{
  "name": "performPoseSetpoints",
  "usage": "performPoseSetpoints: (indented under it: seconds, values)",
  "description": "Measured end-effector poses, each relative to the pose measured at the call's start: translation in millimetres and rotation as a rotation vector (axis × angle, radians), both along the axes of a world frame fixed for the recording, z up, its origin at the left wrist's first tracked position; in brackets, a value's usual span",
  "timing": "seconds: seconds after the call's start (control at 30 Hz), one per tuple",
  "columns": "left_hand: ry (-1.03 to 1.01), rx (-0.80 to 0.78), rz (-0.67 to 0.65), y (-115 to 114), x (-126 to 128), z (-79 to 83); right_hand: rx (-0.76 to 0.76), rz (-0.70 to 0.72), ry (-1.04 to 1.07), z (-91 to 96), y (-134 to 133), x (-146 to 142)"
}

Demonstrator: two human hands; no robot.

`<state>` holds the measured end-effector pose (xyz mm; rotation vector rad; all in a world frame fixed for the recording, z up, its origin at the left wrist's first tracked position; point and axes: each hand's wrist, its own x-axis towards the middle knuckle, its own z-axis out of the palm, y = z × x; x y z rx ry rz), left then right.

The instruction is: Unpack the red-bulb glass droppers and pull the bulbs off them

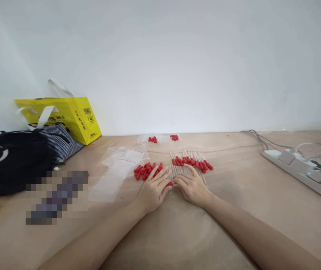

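At clear tubes (178, 170): left hand (154, 189), right hand (191, 186) angled inward.

Clear tubes (177, 171): right of yellow bag (85, 125), partly hidden by my right hand (194, 186)
Black bag (14, 163): left of yellow bag, cut off
Pixelated thing (56, 198): nearer me than yellow bag, unidentifiable
Power strip (303, 179): right of yellow bag, cut off

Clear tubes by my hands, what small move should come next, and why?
Probably press the red bulb between your left hand and right hand onto one of the clear tubes: their visible ends look bare, while the capped tubes beyond have red bulbs. I can't tell whether it's already attached.
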<state>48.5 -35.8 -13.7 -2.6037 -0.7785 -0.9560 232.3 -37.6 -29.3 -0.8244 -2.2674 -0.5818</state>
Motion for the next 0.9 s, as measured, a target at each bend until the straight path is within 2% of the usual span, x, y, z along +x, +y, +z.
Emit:
performPoseSetpoints:
  seconds: [0.3, 0.6, 0.9]
  values:
    - [-0.015, 0.003, 0.010, -4.4, -3.8, 2.2, 0.157, -0.011, -0.030, 0.4, -3.7, 2.7]
    - [-0.027, -0.084, 0.022, -8.7, -5.4, 4.3, 0.162, -0.042, -0.014, 0.3, -6.1, 1.8]
    - [-0.019, -0.087, 0.014, -8.6, -6.3, 2.0, 0.155, -0.063, 0.002, 3.4, -9.8, 1.8]
